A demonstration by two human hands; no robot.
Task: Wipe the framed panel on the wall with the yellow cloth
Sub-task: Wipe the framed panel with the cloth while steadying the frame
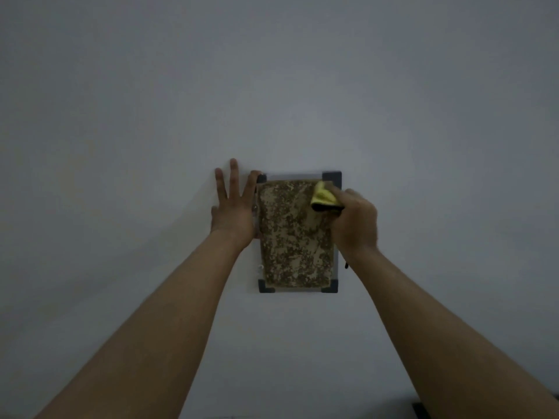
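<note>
A framed panel hangs on the pale wall, with a speckled brown cork-like face, a light frame and dark grey corner pieces. My right hand grips a bunched yellow cloth and presses it against the panel's upper right part, just below the top right corner piece. My left hand lies flat on the wall with fingers spread, its edge touching the frame's left side near the top left corner.
The plain white wall fills nearly the whole view. A small white fitting sits by the frame's lower left side. A dark object shows at the bottom right edge.
</note>
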